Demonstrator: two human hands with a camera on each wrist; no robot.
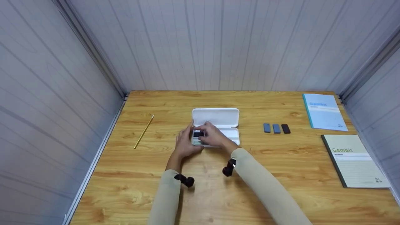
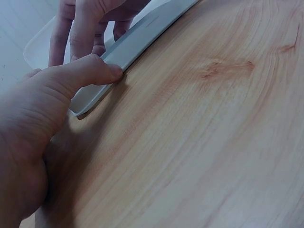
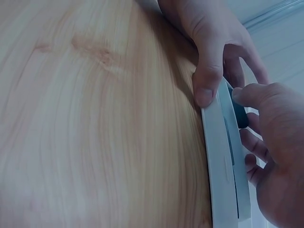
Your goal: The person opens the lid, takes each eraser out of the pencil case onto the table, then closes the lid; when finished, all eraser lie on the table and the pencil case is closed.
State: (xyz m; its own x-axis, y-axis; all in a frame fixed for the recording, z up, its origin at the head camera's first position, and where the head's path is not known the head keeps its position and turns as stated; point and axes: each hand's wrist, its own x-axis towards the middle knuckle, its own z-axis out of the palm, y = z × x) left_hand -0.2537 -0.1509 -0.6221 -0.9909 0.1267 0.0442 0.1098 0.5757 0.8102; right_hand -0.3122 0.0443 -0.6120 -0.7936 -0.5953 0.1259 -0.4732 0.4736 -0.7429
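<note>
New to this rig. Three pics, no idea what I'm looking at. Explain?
No robot here: a person works bare-handed at a wooden table. The wide picture comes from a head camera looking forward and down. The other two come from cameras worn on the left and right wrists, so each shows its hand's work up close.

The left hand holds the left end of an open white case. The right hand pinches a dark block at the case's left end.

Also on the table: a pencil on the left; three small blocks and two notebooks on the right.
</note>
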